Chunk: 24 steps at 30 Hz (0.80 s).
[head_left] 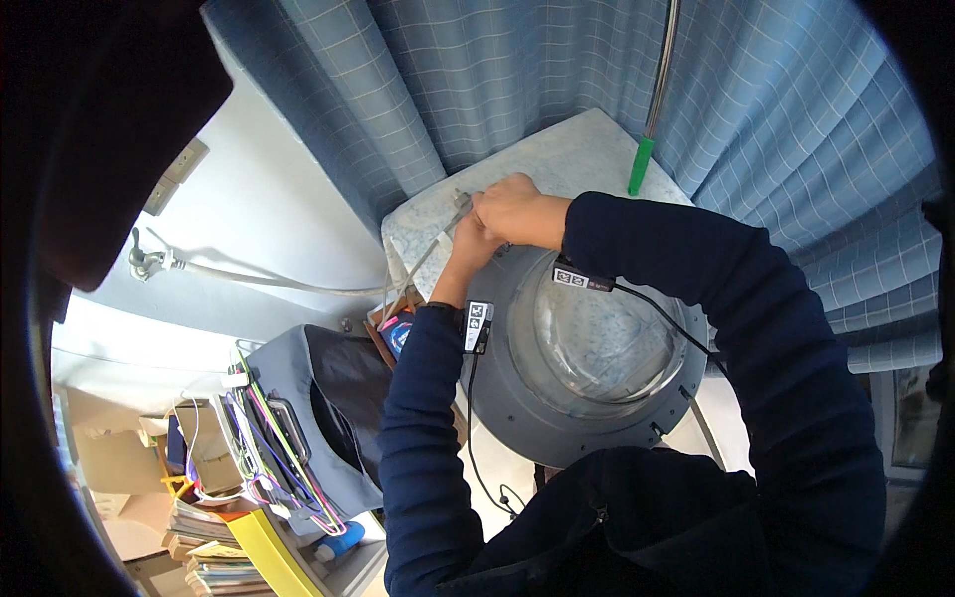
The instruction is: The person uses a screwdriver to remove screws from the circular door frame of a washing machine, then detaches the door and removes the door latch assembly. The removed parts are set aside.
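Grey power cord (426,258), clasped near its plug (462,199) by the curled fingers of my left hand (474,239) and right hand (519,211), slants down-left across the marbled surface (567,154), its trailing length nearer my left.

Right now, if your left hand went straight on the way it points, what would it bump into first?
Most likely the right hand: it overlaps the far end of the left hand in the picture. Beyond lie the pale marbled panel, then the blue curtain, though depth is unclear.
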Each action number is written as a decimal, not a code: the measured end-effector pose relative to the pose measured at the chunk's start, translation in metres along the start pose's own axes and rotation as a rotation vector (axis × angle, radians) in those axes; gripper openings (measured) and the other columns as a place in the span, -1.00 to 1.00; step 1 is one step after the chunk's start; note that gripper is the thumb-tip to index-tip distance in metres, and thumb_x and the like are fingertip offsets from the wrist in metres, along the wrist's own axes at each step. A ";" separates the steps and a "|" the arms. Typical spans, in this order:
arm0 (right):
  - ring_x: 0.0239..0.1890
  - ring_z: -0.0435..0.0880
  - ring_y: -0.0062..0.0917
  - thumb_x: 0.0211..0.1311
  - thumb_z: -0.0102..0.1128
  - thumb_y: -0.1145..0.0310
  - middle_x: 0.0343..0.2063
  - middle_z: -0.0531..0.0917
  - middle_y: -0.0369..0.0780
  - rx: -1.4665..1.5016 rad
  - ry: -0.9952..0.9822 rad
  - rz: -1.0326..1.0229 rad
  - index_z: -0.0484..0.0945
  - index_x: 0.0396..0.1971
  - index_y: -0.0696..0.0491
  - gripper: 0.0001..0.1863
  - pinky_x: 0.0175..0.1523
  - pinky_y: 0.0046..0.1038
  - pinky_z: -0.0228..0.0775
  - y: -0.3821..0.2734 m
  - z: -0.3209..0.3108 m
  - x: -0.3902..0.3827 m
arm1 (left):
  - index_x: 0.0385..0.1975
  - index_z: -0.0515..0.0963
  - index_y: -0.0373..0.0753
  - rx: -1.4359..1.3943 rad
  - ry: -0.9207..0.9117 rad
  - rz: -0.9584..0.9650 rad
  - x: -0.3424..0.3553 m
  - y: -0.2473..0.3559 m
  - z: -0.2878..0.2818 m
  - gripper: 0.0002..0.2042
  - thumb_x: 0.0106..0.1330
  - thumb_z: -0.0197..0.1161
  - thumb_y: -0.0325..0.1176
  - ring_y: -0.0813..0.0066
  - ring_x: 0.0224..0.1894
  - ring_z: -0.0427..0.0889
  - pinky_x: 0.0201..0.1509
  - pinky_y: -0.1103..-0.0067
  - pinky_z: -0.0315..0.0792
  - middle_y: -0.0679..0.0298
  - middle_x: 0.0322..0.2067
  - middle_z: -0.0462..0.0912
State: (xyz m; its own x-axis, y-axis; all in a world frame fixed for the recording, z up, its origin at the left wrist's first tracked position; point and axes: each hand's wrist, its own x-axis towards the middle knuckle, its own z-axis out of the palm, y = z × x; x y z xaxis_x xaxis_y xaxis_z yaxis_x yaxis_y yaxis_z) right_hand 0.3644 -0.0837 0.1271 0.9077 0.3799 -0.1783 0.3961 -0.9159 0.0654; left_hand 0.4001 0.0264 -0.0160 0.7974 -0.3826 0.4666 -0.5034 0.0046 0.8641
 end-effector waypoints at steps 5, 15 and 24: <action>-0.20 0.68 -0.42 -0.01 0.25 0.30 -0.29 0.69 -0.18 -0.188 -0.082 -0.088 0.62 -0.29 -0.06 -0.78 -0.21 -0.37 0.48 0.007 -0.002 -0.001 | -0.38 0.58 -0.26 0.200 -0.319 -0.330 0.005 0.014 -0.023 -0.67 -0.03 0.48 -0.18 0.43 -0.43 0.57 -0.34 0.49 0.41 0.21 -0.51 0.62; -0.12 0.64 -0.32 -0.04 0.29 0.36 -0.24 0.63 -0.17 -0.037 0.314 -0.235 0.59 -0.20 -0.04 -0.69 -0.16 -0.30 0.50 0.041 -0.001 -0.028 | -0.40 0.64 -0.17 0.858 -0.681 -0.317 0.030 0.037 -0.013 -0.69 -0.01 0.38 -0.07 0.21 -0.22 0.66 -0.11 0.36 0.49 0.19 -0.36 0.69; -0.18 0.59 -0.20 -0.01 0.27 0.44 -0.31 0.56 -0.18 0.367 0.499 0.066 0.44 -0.31 0.03 -0.76 -0.20 -0.22 0.41 0.116 -0.010 -0.159 | -0.24 0.61 -0.24 1.207 -1.037 -0.078 0.039 0.039 0.020 -0.68 0.13 0.24 -0.15 0.12 -0.16 0.65 -0.09 0.34 0.49 0.10 -0.28 0.68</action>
State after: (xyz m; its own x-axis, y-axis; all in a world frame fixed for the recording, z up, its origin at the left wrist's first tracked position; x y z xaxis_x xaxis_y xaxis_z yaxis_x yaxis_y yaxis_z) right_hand 0.2670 -0.2489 0.1732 0.9192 0.2546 0.3004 0.3437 -0.8909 -0.2968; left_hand 0.4053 -0.0074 0.0320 0.5245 -0.7848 -0.3300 -0.8327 -0.5536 -0.0070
